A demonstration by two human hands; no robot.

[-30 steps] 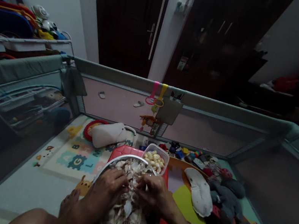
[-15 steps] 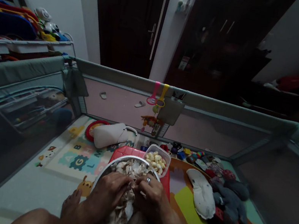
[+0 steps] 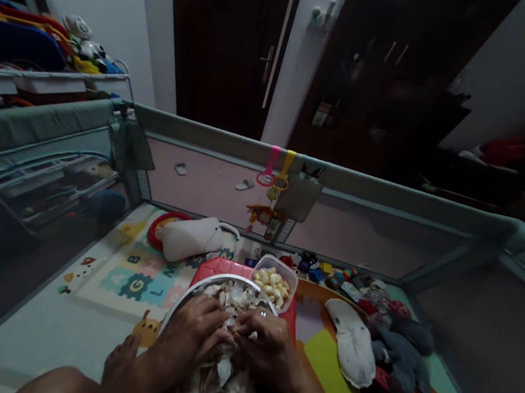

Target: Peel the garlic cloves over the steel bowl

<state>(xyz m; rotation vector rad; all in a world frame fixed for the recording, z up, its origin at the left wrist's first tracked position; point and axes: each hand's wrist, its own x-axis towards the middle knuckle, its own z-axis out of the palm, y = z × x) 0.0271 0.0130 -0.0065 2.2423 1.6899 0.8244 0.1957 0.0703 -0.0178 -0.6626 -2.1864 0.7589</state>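
Both hands pinch garlic

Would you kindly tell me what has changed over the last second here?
Little has changed: both hands, left hand and right hand, stay together over the steel bowl, working garlic skins. The tub of peeled cloves stays put.

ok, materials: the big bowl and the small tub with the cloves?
Bowl: looks like metal, probably stainless steel; its thin rim shines grey. Small tub: seems clear plastic with rounded corners; peeled cloves show through its wall. Dim light leaves both uncertain.
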